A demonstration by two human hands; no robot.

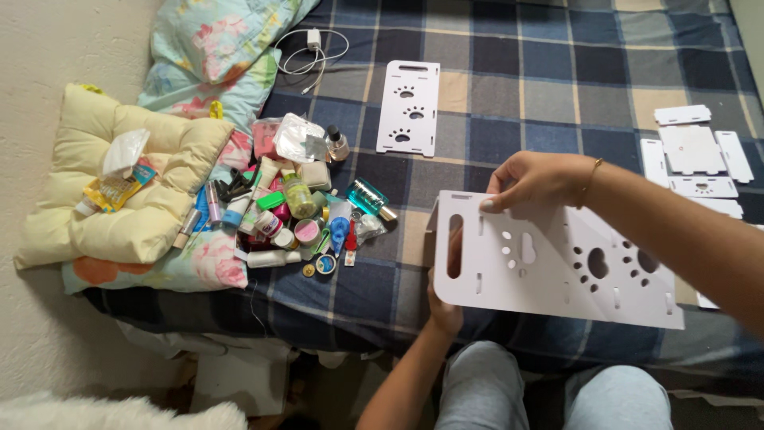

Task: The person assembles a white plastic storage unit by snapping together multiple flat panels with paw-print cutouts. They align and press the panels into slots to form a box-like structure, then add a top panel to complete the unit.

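I hold a large white panel (549, 259) with paw-print cut-outs and slots above a plaid blanket (541, 72). My right hand (533, 179) grips the panel's top edge from above; a thin bracelet circles that wrist. My left hand (444, 306) holds the panel's lower left corner from behind, its fingers showing through the long slot. A second, smaller white panel (409, 107) with paw cut-outs lies flat on the blanket farther back.
Several white flat pieces (700, 159) lie at the right. A heap of cosmetics bottles and tubes (298, 211) sits left of the panel. A cream cushion (119, 187), floral pillows (215, 48) and a white charger cable (314, 48) are at left.
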